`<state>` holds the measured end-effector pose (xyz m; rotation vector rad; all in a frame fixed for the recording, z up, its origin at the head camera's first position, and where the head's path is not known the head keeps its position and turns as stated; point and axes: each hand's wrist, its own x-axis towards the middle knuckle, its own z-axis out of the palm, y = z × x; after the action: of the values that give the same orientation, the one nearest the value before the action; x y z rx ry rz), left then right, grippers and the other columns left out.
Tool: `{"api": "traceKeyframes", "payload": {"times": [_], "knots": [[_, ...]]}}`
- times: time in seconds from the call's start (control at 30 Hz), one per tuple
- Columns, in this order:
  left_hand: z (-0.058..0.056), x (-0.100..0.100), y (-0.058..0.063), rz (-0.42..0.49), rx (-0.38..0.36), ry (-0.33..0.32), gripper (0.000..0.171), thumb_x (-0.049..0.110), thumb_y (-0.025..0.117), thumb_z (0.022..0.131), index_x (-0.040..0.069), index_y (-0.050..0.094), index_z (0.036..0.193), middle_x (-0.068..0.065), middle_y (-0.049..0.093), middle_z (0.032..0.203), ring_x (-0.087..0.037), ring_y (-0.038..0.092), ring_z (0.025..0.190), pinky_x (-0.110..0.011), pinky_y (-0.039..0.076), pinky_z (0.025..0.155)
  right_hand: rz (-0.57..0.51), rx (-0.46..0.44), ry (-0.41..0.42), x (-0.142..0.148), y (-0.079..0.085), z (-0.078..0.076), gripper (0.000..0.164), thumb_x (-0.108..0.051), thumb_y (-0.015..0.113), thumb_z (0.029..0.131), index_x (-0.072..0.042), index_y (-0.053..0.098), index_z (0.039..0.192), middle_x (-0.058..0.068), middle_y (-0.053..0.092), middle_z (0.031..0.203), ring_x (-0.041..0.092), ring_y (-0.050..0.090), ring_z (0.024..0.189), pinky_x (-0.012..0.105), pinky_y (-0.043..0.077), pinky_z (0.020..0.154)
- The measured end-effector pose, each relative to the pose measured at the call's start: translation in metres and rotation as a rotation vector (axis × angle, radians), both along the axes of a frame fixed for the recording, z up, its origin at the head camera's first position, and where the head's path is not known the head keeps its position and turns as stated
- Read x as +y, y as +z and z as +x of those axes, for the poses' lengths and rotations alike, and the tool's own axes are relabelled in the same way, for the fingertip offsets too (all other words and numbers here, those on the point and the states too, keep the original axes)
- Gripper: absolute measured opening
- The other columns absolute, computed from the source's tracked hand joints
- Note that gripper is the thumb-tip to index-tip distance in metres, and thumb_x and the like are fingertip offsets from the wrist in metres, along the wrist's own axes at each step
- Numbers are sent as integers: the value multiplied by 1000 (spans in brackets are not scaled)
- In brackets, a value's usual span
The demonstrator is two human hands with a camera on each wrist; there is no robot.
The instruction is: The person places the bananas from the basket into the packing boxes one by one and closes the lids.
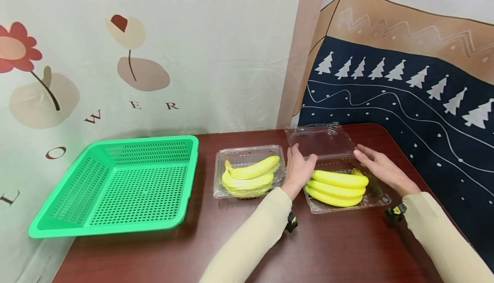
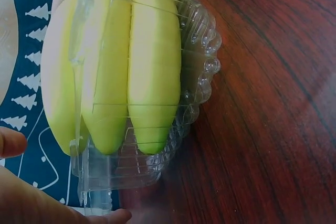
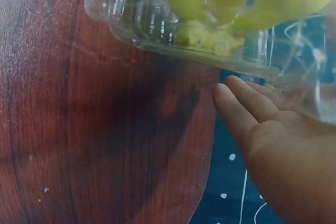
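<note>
A clear plastic clamshell box (image 1: pixel 318 209) lies with its lid (image 1: pixel 320 140) raised at the back. Several yellow bananas (image 1: pixel 337 186) rest side by side in its base; in the left wrist view their greenish ends show through the clear ribbed wall. At the lid's left edge is my left hand (image 1: pixel 298 169), thumb apart from its extended fingers. My right hand (image 1: pixel 386 171) reaches the lid's right front corner. Its fingers (image 3: pixel 239 108) look straight in the right wrist view, close beside the clear box.
Left of my left hand stands a second clear box (image 1: pixel 218 180), holding bananas (image 1: pixel 251 176). A green perforated basket (image 1: pixel 183 214) occupies the left of the dark red wooden table (image 1: pixel 231 236). Behind is a printed curtain (image 1: pixel 216 60); the table's right edge runs past my right hand.
</note>
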<state>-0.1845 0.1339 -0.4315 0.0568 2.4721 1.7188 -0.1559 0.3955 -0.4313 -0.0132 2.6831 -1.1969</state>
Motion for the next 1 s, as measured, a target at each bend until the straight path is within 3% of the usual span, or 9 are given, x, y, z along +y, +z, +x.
{"api": "traceKeyframes", "payload": {"times": [0.3,0.4,0.47,0.57,0.67,0.8,0.93,1.0], "knots": [[4,0,6,51,69,61,78,30,63,94,8,32,161,-13,31,165,-28,39,147,-41,35,119,-39,71,-23,3,8,5,79,-46,41,111,-2,4,165,35,19,164,59,42,136,72,30,110],[6,0,9,67,69,73,82,34,63,92,13,29,163,-9,32,165,-25,39,147,-40,35,118,-39,92,-42,4,11,6,79,-45,41,111,-3,3,166,35,23,163,58,45,135,68,33,110],[7,0,11,80,81,79,84,35,64,91,14,27,164,-8,33,165,-23,39,147,-39,35,118,-44,106,-57,5,13,7,79,-45,41,111,-5,2,166,34,26,162,57,45,135,52,42,111],[10,0,13,99,104,82,86,35,64,90,15,26,165,-8,35,163,-22,40,147,-38,34,119,-58,134,-73,7,16,8,78,-43,42,111,-6,2,166,32,30,162,55,46,135,23,49,101],[13,-1,15,115,126,85,85,37,64,90,16,27,164,-7,37,162,-22,41,145,-39,35,118,-66,157,-84,8,17,9,76,-41,41,111,-7,3,167,31,31,161,55,44,136,11,46,92],[18,-3,18,126,127,70,83,39,62,92,19,26,165,-5,36,162,-21,41,145,-40,35,118,-62,172,-93,9,20,12,74,-40,41,112,-10,3,167,31,31,161,55,43,137,18,48,96],[24,-5,19,134,128,44,80,43,57,96,21,25,165,-3,35,163,-19,39,147,-42,33,120,-50,168,-98,7,25,17,75,-41,40,111,-12,1,167,31,29,162,57,42,137,41,46,103],[27,-8,19,135,134,23,77,46,54,99,22,24,166,-2,33,164,-20,38,148,-43,32,120,-41,164,-107,7,27,19,75,-43,40,111,-13,0,167,31,29,163,56,41,138,47,43,102]]}}
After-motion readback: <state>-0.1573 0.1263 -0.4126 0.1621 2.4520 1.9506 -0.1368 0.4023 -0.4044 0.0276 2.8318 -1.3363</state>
